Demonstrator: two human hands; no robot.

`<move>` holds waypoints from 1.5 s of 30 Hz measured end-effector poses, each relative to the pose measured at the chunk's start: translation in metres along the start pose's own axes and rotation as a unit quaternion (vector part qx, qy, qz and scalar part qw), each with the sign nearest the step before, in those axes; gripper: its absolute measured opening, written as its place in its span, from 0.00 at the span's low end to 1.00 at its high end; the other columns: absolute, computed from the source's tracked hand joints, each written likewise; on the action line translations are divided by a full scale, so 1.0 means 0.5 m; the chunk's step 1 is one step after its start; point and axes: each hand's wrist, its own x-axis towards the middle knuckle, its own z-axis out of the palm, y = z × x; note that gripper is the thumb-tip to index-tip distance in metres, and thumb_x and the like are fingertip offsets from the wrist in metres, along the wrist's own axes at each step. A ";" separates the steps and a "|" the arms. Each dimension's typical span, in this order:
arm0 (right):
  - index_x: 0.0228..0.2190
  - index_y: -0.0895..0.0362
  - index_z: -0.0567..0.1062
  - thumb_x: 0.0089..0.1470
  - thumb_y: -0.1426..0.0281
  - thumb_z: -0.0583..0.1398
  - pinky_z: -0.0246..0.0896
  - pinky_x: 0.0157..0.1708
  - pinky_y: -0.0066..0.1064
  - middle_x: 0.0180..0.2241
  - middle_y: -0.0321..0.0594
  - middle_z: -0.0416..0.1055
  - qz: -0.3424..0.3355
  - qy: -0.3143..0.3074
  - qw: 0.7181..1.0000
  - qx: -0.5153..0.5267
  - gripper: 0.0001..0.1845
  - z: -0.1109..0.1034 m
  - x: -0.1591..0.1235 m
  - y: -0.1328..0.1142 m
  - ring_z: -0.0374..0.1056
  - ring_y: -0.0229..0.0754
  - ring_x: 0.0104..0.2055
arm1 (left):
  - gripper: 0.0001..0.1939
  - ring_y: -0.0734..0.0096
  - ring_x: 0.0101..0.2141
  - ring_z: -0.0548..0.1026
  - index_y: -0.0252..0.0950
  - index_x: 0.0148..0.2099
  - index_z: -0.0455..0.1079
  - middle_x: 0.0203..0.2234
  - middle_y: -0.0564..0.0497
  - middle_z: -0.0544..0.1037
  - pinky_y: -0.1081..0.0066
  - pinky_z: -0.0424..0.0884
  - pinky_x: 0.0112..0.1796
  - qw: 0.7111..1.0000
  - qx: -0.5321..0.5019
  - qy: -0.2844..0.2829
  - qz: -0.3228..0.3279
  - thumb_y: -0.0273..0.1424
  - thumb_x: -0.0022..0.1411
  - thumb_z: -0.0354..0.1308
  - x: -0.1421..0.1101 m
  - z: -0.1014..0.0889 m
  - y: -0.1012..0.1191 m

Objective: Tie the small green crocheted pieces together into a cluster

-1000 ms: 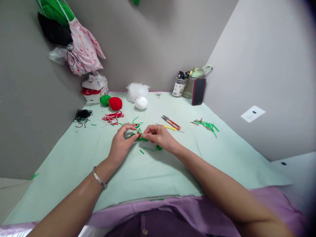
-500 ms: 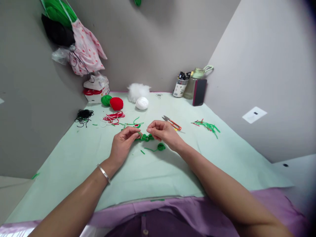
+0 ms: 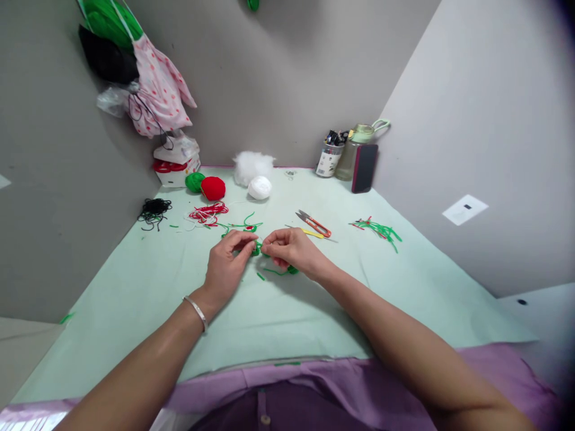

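Note:
A small green crocheted yarn piece (image 3: 256, 249) is pinched between the thumb and fingers of my left hand (image 3: 226, 261), which wears a silver bangle. My right hand (image 3: 294, 251) is closed in a pinch right beside it, its fingertips at the piece's right edge. What those fingertips hold is too small to make out. Under my right hand, partly hidden, lies a small dark green yarn ball (image 3: 293, 270) with a loose tail. Just beyond are orange-handled thread snips (image 3: 317, 225) and a thin tool with a yellow handle (image 3: 312, 233), probably a crochet hook.
Red yarn (image 3: 213, 188), green yarn (image 3: 194, 182) and white yarn balls (image 3: 259, 188) sit at the back near white stuffing (image 3: 252, 166). Black yarn (image 3: 154, 211) lies left; green strands (image 3: 381, 231) lie right. A pen cup (image 3: 327, 161), bottle (image 3: 347, 158) and phone (image 3: 365, 169) stand back right.
My right hand has moved left and slightly down, bringing its pinched fingertips close to my left fingertips. It now covers part of the small green ball and uncovers the yellow handle.

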 end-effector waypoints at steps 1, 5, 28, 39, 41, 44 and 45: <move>0.27 0.59 0.75 0.47 0.65 0.66 0.53 0.17 0.23 0.15 0.30 0.66 -0.002 0.009 1.000 0.003 0.10 -0.003 0.001 -0.001 0.58 0.31 0.16 | 0.06 0.68 0.35 0.76 0.39 0.43 0.75 0.34 0.52 0.77 0.68 0.73 0.40 1.000 -0.015 -0.001 -0.007 0.30 0.63 0.61 0.000 -0.001 0.002; 0.26 0.60 0.75 0.46 0.64 0.66 0.50 0.17 0.23 0.14 0.29 0.65 -0.020 0.047 0.998 0.027 0.11 -0.016 0.006 -0.005 0.55 0.29 0.16 | 0.07 0.66 0.40 0.74 0.38 0.38 0.75 0.36 0.50 0.74 0.66 0.70 0.44 0.998 0.008 -0.038 0.039 0.35 0.66 0.59 -0.001 -0.006 0.013; 0.35 0.61 0.78 0.58 0.62 0.59 0.51 0.22 0.25 0.19 0.31 0.63 -0.143 0.072 0.986 -0.053 0.14 0.011 -0.004 -0.002 0.56 0.32 0.21 | 0.09 0.61 0.47 0.73 0.42 0.43 0.81 0.41 0.49 0.81 0.59 0.68 0.52 0.999 0.012 0.030 0.032 0.34 0.65 0.60 0.002 -0.001 -0.014; 0.35 0.61 0.78 0.59 0.63 0.59 0.48 0.20 0.24 0.18 0.29 0.62 -0.127 0.022 0.988 -0.082 0.13 0.022 -0.011 0.006 0.53 0.30 0.19 | 0.09 0.61 0.44 0.68 0.39 0.44 0.79 0.37 0.48 0.76 0.59 0.69 0.47 0.971 0.176 0.025 0.160 0.28 0.68 0.57 -0.001 -0.002 -0.011; 0.34 0.61 0.77 0.59 0.64 0.59 0.47 0.19 0.24 0.18 0.29 0.62 -0.124 0.022 0.989 -0.081 0.12 0.023 -0.012 0.006 0.53 0.30 0.19 | 0.09 0.61 0.44 0.68 0.38 0.45 0.79 0.37 0.48 0.75 0.59 0.69 0.46 0.967 0.184 0.027 0.171 0.26 0.68 0.57 -0.001 -0.002 -0.011; 0.35 0.61 0.78 0.59 0.64 0.59 0.47 0.19 0.24 0.18 0.29 0.62 -0.121 0.025 0.989 -0.080 0.13 0.024 -0.012 0.004 0.53 0.30 0.19 | 0.09 0.61 0.43 0.67 0.38 0.45 0.78 0.36 0.48 0.75 0.60 0.69 0.45 0.964 0.192 0.033 0.181 0.26 0.68 0.58 -0.001 -0.002 -0.012; 0.35 0.61 0.78 0.59 0.64 0.59 0.47 0.19 0.24 0.18 0.29 0.62 -0.121 0.025 0.989 -0.079 0.13 0.024 -0.012 0.004 0.53 0.31 0.19 | 0.09 0.61 0.43 0.67 0.39 0.45 0.78 0.36 0.48 0.75 0.60 0.69 0.45 0.963 0.194 0.035 0.183 0.26 0.68 0.58 -0.002 -0.001 -0.012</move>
